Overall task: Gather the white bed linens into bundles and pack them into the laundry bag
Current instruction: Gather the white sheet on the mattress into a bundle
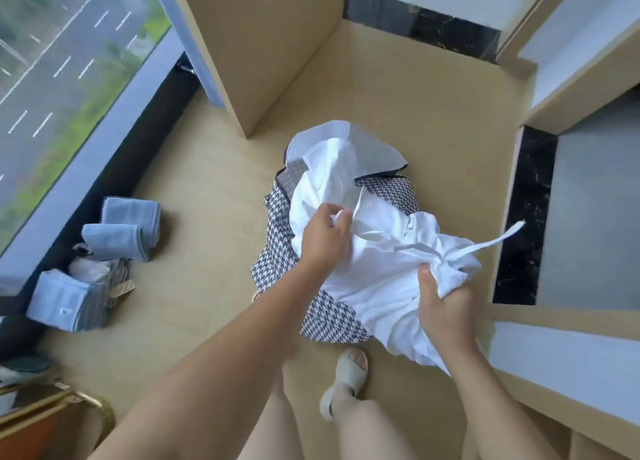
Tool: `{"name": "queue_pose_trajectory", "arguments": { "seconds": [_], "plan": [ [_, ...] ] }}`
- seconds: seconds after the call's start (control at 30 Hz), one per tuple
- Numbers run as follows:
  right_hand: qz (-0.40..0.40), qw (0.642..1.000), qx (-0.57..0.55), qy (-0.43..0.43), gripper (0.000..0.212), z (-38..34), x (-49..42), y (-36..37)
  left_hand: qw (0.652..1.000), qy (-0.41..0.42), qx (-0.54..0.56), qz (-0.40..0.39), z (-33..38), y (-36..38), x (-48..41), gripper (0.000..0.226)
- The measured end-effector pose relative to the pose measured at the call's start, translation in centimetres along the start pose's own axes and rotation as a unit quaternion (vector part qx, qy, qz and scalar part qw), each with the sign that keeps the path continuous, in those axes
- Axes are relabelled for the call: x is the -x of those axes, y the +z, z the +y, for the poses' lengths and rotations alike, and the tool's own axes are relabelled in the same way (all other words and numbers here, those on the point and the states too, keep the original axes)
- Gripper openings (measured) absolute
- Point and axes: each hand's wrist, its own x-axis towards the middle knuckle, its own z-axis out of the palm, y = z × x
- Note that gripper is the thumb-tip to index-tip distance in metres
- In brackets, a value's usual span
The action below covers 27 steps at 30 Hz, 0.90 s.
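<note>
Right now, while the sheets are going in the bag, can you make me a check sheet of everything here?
Surface: tan floor, bare around the bag.
Job's things: white sheets bunched up, partly inside the open checked bag, partly spilling over its near side.
Clutter: folded blue towels on the floor by the window.
Hands: left hand pinches a fold of the sheets; right hand grips a bunched end.
Cables: nothing seen.
Surroundings: big window at left, wooden panel behind the bag, gold chair frame at bottom left.
</note>
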Motion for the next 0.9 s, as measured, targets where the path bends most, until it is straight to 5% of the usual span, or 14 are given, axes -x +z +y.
{"name": "queue_pose_trajectory", "arguments": {
  "seconds": [0.13,0.27,0.37,0.5,0.6,0.77,0.9],
  "plan": [
    [0.024,0.999,0.014,0.029,0.052,3.2,-4.1,6.3,0.999,-0.002,-0.014,0.034,-3.8,-0.8,-10.9,0.034],
    [-0.006,0.992,0.124,0.032,0.064,7.8,-7.0,13.8,0.945,-0.242,-0.207,0.066,-15.0,-2.5,-22.0,0.059],
    [0.005,0.977,0.212,-0.008,0.046,8.8,-7.7,16.4,0.927,-0.243,-0.283,0.027,-20.1,-2.6,-25.8,0.075],
    [-0.018,0.947,0.32,-0.02,0.028,12.1,-7.9,20.2,0.923,-0.312,-0.225,-0.018,-25.6,-0.5,-30.3,0.08],
    [-0.071,0.928,0.365,-0.028,0.029,12.8,-7.0,22.5,0.932,-0.228,-0.274,-0.065,-27.3,0.2,-30.7,0.031],
    [-0.231,0.87,0.435,-0.004,0.028,11.0,-7.3,27.6,0.949,-0.043,-0.27,-0.159,-25.0,-1.1,-25.9,0.017],
    [-0.318,0.84,0.44,-0.019,0.024,10.8,-7.6,31.1,0.975,-0.032,-0.174,-0.135,-23.3,-4.8,-23.3,0.012]
  ]
}}
